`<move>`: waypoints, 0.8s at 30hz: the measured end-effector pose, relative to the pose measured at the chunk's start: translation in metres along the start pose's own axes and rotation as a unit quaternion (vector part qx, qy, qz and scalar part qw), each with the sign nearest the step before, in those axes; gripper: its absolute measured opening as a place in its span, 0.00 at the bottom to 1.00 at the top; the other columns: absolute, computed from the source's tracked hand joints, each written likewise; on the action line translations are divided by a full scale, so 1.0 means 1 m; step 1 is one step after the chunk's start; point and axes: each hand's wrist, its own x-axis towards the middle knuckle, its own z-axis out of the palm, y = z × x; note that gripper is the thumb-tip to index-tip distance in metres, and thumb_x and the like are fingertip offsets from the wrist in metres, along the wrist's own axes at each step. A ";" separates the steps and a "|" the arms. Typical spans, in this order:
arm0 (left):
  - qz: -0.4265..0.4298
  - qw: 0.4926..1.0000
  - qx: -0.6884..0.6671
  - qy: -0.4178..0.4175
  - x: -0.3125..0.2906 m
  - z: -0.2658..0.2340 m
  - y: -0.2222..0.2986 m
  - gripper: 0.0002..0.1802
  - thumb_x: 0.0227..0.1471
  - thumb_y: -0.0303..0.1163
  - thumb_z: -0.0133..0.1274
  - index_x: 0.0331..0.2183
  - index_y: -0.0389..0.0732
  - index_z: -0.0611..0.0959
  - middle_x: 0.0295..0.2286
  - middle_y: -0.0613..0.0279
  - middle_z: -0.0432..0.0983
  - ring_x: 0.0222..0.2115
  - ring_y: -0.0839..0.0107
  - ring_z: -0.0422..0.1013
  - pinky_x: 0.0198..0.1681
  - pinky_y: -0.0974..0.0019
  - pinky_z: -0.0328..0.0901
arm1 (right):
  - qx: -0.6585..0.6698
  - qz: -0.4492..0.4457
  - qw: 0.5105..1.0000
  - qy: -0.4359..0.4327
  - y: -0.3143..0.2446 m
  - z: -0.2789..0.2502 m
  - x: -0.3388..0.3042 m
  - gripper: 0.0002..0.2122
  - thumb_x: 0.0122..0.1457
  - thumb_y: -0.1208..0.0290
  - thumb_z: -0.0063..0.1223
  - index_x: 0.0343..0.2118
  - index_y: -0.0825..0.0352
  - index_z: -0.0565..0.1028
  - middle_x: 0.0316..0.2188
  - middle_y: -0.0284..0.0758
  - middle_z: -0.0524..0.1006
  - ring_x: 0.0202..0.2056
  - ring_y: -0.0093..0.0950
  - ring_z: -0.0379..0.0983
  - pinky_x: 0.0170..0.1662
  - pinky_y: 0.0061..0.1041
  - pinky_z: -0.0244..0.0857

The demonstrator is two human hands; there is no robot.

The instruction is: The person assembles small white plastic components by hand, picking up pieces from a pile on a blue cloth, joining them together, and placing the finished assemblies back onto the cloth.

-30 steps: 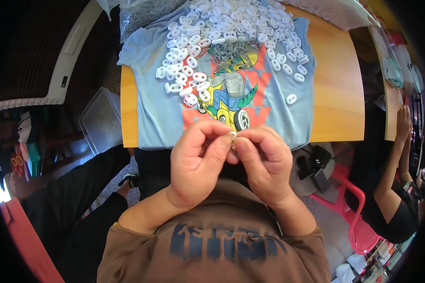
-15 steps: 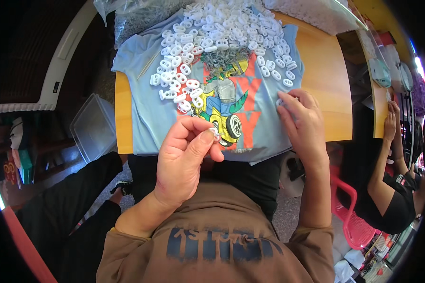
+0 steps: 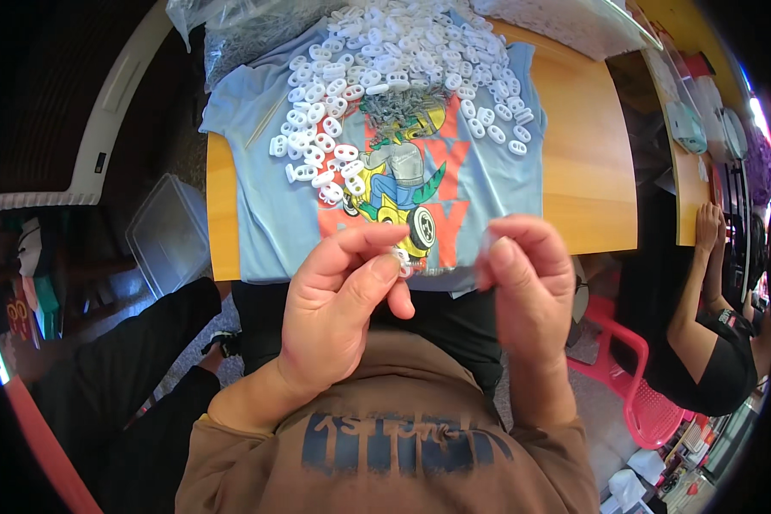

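Observation:
My left hand [image 3: 338,295] pinches a small white plastic two-hole cord lock [image 3: 403,262] between thumb and fingertips, just in front of the table's near edge. To its right, a little way apart, my right hand [image 3: 529,287] is closed in a pinch. Motion smears its fingertips; a pale blur shows at them, too unclear to name. Beyond both hands, many loose white cord lock pieces [image 3: 345,152] lie spread and heaped on a light blue printed T-shirt [image 3: 274,231]. A small pile of dark grey, spring-like pieces [image 3: 394,111] sits amid them.
The T-shirt covers part of a wooden table [image 3: 587,154]. Clear plastic bags [image 3: 257,43] stand at its far side. A transparent bin [image 3: 171,231] is at the left. On the right are a pink chair [image 3: 630,377] and another person's arm [image 3: 698,291].
My right hand has come from the right side of the T-shirt toward my left hand. The left hand, still pinching the cord lock, has shifted slightly right and nearer to me.

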 end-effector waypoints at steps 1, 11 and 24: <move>-0.003 1.000 0.001 -0.002 -0.001 0.001 0.000 0.12 0.54 0.24 0.44 0.42 0.34 0.72 0.29 0.64 0.70 0.24 0.79 0.68 0.29 0.77 0.64 | 0.039 0.025 0.999 -0.007 0.001 0.006 -0.005 0.09 0.56 0.76 0.50 0.39 0.70 0.71 0.27 0.29 0.71 0.26 0.15 0.65 0.30 0.14 0.61; 0.016 0.998 0.048 -0.040 -0.012 0.009 0.004 0.10 0.52 0.20 0.47 0.39 0.33 0.73 0.29 0.61 0.72 0.24 0.80 0.69 0.28 0.78 0.66 | 0.172 0.087 0.979 -0.066 0.004 0.018 -0.016 0.11 0.59 0.71 0.46 0.41 0.72 0.71 0.29 0.33 0.73 0.28 0.20 0.67 0.34 0.19 0.63; -0.005 0.996 0.063 -0.065 -0.012 0.010 0.002 0.09 0.50 0.19 0.47 0.37 0.34 0.72 0.30 0.61 0.72 0.23 0.82 0.68 0.25 0.79 0.66 | 0.123 0.029 0.990 -0.069 0.002 0.016 -0.019 0.09 0.56 0.76 0.48 0.40 0.71 0.67 0.33 0.34 0.73 0.31 0.17 0.68 0.35 0.16 0.64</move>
